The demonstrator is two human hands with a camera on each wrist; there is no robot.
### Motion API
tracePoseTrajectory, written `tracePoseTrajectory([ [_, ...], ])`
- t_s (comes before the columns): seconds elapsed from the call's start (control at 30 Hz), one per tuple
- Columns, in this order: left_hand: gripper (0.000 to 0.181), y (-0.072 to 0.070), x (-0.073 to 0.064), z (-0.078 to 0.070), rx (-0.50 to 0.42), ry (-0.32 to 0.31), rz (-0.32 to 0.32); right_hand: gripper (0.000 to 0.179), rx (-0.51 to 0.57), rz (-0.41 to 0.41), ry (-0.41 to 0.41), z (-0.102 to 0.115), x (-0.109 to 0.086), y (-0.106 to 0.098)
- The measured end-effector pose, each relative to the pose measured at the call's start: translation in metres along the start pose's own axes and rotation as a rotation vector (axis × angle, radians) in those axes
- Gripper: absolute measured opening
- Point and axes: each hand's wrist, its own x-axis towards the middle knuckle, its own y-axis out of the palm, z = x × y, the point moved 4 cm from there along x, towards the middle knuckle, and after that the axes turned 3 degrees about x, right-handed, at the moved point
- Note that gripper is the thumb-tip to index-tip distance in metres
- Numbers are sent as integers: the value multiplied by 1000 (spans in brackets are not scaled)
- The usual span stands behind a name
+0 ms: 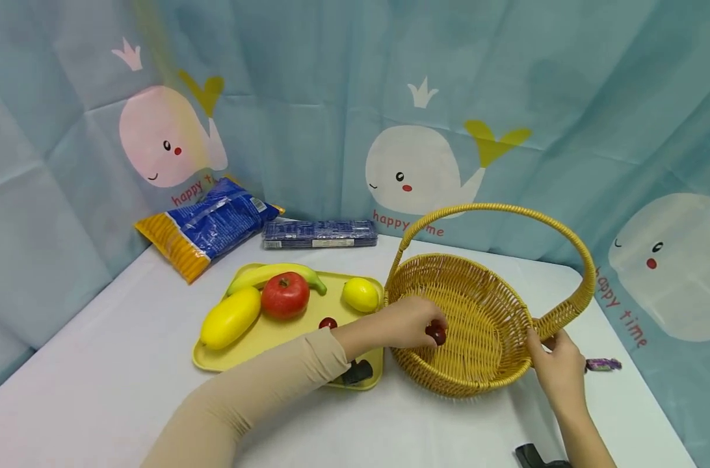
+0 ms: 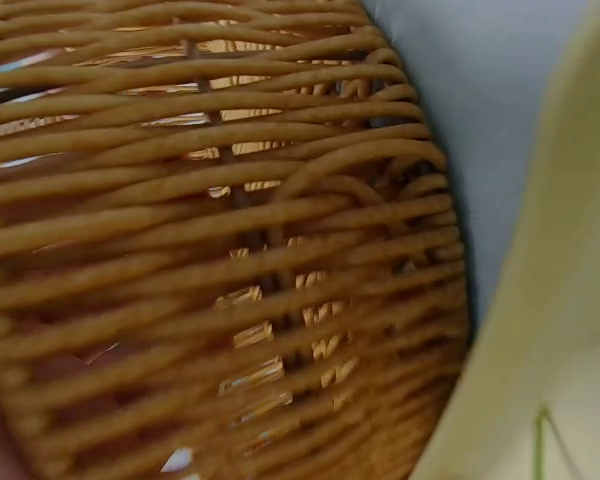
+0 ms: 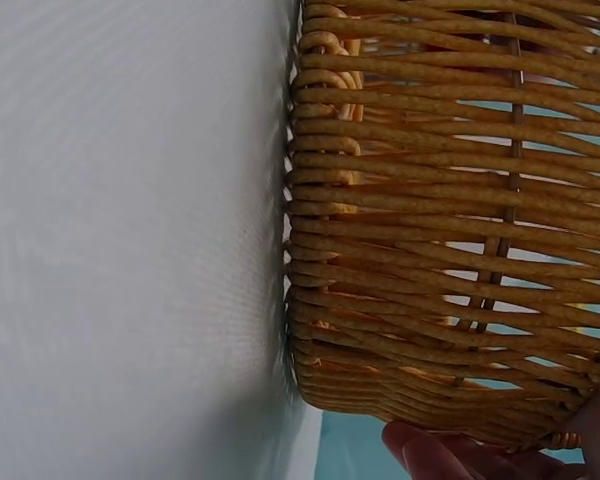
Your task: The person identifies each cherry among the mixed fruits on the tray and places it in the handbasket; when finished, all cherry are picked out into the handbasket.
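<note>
A round wicker basket [image 1: 472, 325] with a tall arched handle stands on the white table. My left hand [image 1: 410, 323] reaches over its near-left rim and pinches a dark red cherry [image 1: 436, 333] just inside. At the right side, my right hand [image 1: 560, 370] grips the basket by the rim at the foot of the handle; its fingers [image 3: 430, 452] show against the outer weave in the right wrist view. The left wrist view is filled by the basket's wall [image 2: 220, 220], with the hand mostly hidden. Another cherry [image 1: 328, 323] lies on the yellow tray [image 1: 214, 361].
The tray also bears a banana [image 1: 273, 272], a red apple-like fruit [image 1: 285, 296], a lemon [image 1: 361, 295] and a long yellow fruit [image 1: 231, 318]. Behind stand a blue-orange bag [image 1: 211, 224] and a dark blue packet [image 1: 320, 234]. A purple-wrapped candy [image 1: 604, 364] lies beyond my right hand.
</note>
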Motion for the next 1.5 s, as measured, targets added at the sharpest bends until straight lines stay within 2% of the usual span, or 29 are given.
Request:
tracePoseTrajectory([
  [0.17, 25, 17, 19, -14, 78, 18, 116, 44, -9, 10, -5, -5, -4, -6],
  [0.33, 22, 24, 22, -16, 119, -60, 176, 46, 13, 44, -26, -4, -3, -4],
  [0.5, 24, 24, 16, -11, 135, -103, 190, 48, 33, 86, -61, 1, -1, 3],
  [0.6, 31, 16, 8, -9, 127, -101, 153, 48, 30, 107, -67, 3, 1, 6],
  [0.67, 35, 2, -4, -8, 113, -71, 100, 48, 39, 112, -56, 2, 1, 8],
  [0.73, 35, -16, -22, -6, 92, -21, 31, 49, 48, 109, -44, 0, 2, 9],
  [0.83, 32, -42, -61, 5, 40, 23, -69, 49, 77, 84, -7, -4, 2, 8],
  [0.87, 31, -49, -75, 10, 21, 10, -95, 48, 81, 75, 1, -5, 2, 7],
  [0.97, 29, -59, -120, 33, -26, -111, -147, 49, 86, 67, 9, -4, 4, 4],
  [1.03, 28, -57, -145, 50, -71, -192, -168, 49, 81, 72, 2, -3, 4, 2],
  [1.1, 28, -52, -163, 64, -118, -248, -183, 49, 75, 68, -4, -1, 5, 0],
  [1.23, 26, -37, -181, 84, -169, -281, -195, 47, 77, 60, 0, 0, 7, -1],
  [1.4, 25, -19, -185, 96, -168, -301, -160, 47, 81, 63, 10, -2, 5, 2],
  [1.5, 25, -12, -184, 100, -165, -285, -143, 47, 80, 62, 7, -4, 5, 4],
])
